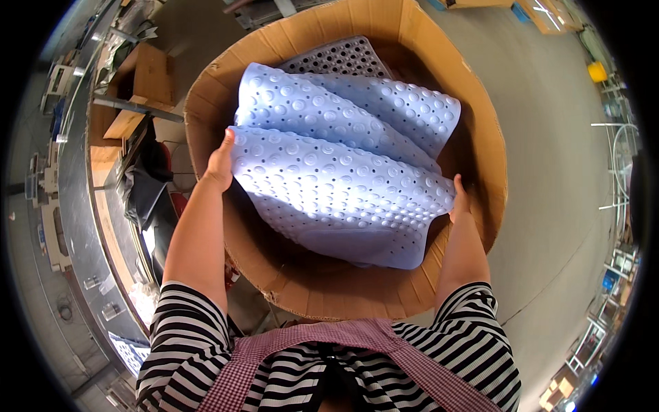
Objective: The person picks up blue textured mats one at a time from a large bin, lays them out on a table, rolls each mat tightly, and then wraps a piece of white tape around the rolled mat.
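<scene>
A light blue bath mat (336, 168), covered in round bumps and small holes, lies curved inside a large round-sided cardboard box (473, 89). My left hand (220, 163) grips its left edge, thumb on the near side and fingers hidden behind. At the right edge, my right hand (460, 199) holds the same mat, its fingers also mostly out of sight. Just behind are more folds of bumpy blue matting (295, 94); I cannot tell whether they belong to the same mat. A greyish mat (343, 58) with rows of dark holes leans at the far side of the box.
Along the left runs a dark-topped workbench (75, 206). An open cardboard carton (151, 75) and black cloth (147, 185) sit between bench and box. Grey floor (549, 172) extends on the right, with metal racks (614, 165) along the far right edge.
</scene>
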Motion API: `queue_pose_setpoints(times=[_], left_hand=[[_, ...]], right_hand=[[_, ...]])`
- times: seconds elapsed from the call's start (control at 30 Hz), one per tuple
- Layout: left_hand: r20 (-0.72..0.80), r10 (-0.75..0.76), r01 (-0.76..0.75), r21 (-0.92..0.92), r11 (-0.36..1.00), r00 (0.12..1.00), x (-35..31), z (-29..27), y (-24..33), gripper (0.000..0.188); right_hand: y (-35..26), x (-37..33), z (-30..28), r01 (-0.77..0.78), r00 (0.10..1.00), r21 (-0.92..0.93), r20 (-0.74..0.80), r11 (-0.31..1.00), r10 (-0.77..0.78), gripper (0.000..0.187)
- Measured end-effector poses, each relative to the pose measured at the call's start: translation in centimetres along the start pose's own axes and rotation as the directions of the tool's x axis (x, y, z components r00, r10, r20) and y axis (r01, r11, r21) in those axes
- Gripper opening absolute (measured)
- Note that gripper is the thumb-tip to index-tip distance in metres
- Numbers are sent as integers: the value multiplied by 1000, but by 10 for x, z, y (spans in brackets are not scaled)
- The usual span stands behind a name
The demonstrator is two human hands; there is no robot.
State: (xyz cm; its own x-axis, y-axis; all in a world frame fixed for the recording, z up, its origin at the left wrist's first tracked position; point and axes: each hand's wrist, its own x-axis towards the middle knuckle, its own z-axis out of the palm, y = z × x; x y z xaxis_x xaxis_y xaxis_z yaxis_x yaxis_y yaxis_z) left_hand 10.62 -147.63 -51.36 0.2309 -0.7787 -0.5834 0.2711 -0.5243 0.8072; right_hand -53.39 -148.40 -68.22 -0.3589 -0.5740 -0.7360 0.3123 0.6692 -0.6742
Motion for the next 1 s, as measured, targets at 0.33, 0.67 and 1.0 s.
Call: queue_pose_setpoints(times=[0.33,0.67,1.0], left_hand=[[-101,-343,342,-23,939,934,-97,-38,-30,58],[24,-650,646,-146,749,760,-174,-111,-51,66],[-119,-586,597,123,793,802,-199,-82,-46,45]], right_hand=[[31,-80,-62,-488,795,-155,326,859,511,41],[56,-126,-28,-419,684,-562,321,713,655,83],[83,-137,-37,-326,792,-776,88,541,604,92]])
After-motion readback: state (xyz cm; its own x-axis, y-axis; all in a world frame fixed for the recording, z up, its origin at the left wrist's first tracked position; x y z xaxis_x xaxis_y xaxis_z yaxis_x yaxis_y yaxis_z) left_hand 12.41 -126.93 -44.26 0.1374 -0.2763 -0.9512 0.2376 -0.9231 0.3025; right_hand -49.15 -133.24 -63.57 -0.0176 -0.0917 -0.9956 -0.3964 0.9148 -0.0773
